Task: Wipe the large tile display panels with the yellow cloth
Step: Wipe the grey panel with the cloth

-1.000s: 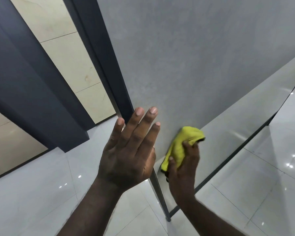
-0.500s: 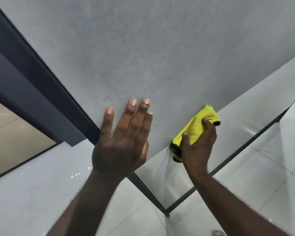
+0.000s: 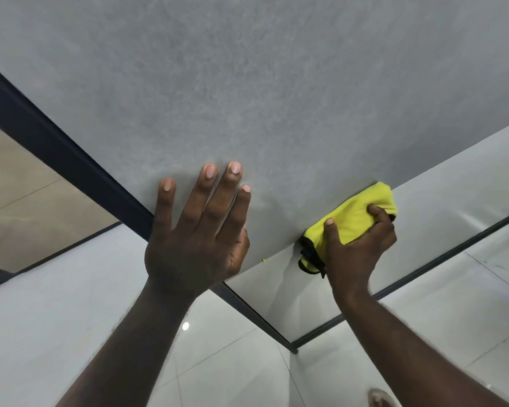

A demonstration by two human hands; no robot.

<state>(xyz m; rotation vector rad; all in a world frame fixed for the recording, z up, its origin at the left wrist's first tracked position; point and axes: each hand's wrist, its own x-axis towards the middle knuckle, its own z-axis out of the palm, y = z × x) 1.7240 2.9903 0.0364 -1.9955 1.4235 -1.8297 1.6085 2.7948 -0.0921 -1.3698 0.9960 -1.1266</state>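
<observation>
Grey tile panel (image 3: 276, 98) stands ahead, left hand (image 3: 197, 239) spread flat on it, right hand (image 3: 359, 248) gripping the yellow cloth (image 3: 350, 221) at its lower edge, bundle slanting up-right, partly covered by that hand.

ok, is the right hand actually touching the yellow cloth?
Touching. The head view shows the right hand gripping the yellow cloth, with the thumb pressed on its face and the fingers curled over its bunched upper end.
</observation>
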